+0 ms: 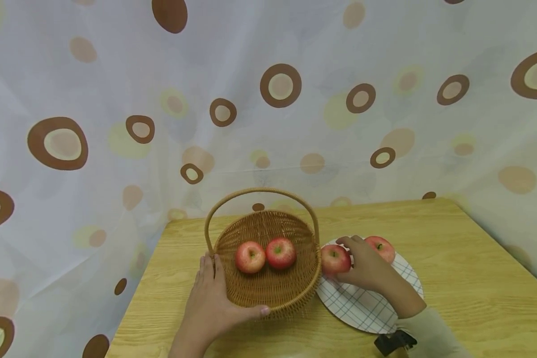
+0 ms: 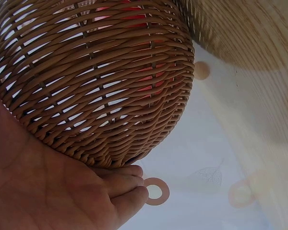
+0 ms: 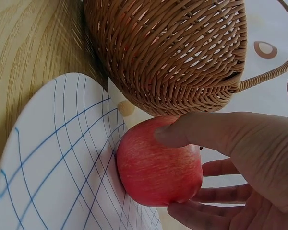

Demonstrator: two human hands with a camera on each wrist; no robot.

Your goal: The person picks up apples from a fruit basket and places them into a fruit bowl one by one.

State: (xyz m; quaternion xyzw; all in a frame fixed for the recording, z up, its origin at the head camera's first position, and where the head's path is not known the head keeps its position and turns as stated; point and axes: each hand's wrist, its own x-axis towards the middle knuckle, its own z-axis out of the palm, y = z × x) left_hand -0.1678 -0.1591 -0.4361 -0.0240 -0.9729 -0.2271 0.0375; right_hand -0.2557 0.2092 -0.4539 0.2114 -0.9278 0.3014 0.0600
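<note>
A brown wicker basket (image 1: 261,293) with an arched handle holds two red apples, one on the left (image 1: 250,257) and one on the right (image 1: 281,253). My left hand (image 1: 212,303) rests against its left side, fingers straight along the wall and thumb along the front rim. In the left wrist view, the palm lies beside the woven wall (image 2: 101,91). My right hand (image 1: 364,266) grips another apple (image 3: 158,163) between thumb and fingers, at the basket's right side and over the left part of a white plate (image 1: 362,311) with blue grid lines.
Behind my right hand, one more apple (image 1: 380,248) sits on the plate's far side. Basket and plate stand on a light wooden table (image 1: 470,278). A pale curtain (image 1: 322,54) with brown and beige spots hangs behind the table and along its sides.
</note>
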